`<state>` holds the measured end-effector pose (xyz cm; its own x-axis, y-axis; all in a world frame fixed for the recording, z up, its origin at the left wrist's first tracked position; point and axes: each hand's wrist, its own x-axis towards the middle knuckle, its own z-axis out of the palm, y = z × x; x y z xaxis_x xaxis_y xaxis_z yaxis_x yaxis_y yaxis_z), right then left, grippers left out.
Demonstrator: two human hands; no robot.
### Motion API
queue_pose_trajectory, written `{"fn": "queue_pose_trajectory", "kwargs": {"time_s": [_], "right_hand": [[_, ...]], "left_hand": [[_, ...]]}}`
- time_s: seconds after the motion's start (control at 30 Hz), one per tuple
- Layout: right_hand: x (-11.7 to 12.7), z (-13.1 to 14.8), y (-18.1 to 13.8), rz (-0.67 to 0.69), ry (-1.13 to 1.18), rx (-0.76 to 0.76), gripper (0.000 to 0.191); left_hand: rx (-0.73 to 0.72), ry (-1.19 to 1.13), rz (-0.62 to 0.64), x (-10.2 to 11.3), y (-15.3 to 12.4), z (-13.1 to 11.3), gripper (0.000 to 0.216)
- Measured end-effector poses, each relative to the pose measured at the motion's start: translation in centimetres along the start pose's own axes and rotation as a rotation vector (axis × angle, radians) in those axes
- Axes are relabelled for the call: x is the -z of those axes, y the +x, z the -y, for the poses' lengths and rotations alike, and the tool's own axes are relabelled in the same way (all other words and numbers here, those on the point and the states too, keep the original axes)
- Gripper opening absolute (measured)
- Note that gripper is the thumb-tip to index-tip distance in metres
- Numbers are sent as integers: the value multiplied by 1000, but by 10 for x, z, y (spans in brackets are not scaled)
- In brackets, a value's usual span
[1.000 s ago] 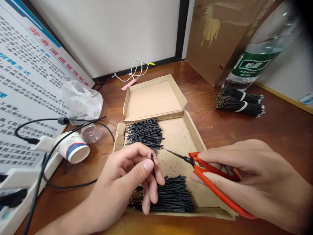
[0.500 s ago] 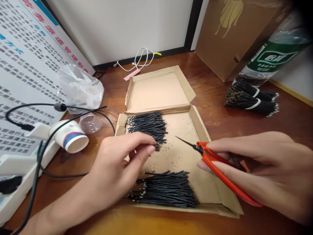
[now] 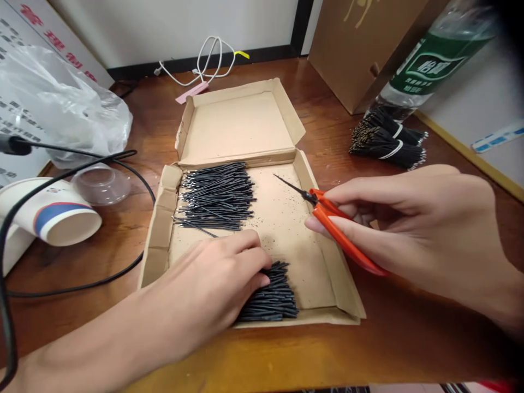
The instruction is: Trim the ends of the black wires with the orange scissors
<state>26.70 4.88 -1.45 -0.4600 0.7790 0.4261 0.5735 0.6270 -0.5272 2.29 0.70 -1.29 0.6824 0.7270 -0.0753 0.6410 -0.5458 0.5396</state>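
An open flat cardboard box (image 3: 286, 218) lies on the wooden table. Two heaps of short black wire pieces lie in it: a far heap (image 3: 216, 196) and a near heap (image 3: 270, 297). My left hand (image 3: 216, 278) rests palm down on the near heap with fingers curled onto the wires; whether it grips any is hidden. My right hand (image 3: 413, 229) grips orange-handled snips (image 3: 327, 218), whose thin dark tip points left over the bare middle of the box.
A paper cup (image 3: 53, 213) lies on its side at the left beside a clear lid (image 3: 100, 183), a plastic bag (image 3: 61, 109) and black cables (image 3: 82, 164). Tied wire bundles (image 3: 387, 144), a green-labelled bottle (image 3: 426, 60) and a brown box (image 3: 360, 49) stand at the back right.
My left hand moved from the far heap down onto the near heap. The view tilted downward and closer. My right hand kept hold of the snips.
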Motion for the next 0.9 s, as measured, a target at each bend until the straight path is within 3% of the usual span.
{"fn": "queue_pose_trajectory", "kwargs": {"time_s": [0.2, 0.37, 0.5, 0.9], "right_hand": [[-1, 3, 2, 4, 49, -21, 21], [-5, 2, 1, 53, 177, -68, 16], [-9, -2, -3, 75, 204, -66, 20], [-8, -9, -10, 108, 41, -94, 20]], "left_hand": [[98, -179, -97, 3, 6, -1, 19], [370, -692, -221, 12, 3, -7, 8], [444, -974, -242, 12, 1, -4, 7], [444, -1077, -285, 14, 5, -6, 8]]}}
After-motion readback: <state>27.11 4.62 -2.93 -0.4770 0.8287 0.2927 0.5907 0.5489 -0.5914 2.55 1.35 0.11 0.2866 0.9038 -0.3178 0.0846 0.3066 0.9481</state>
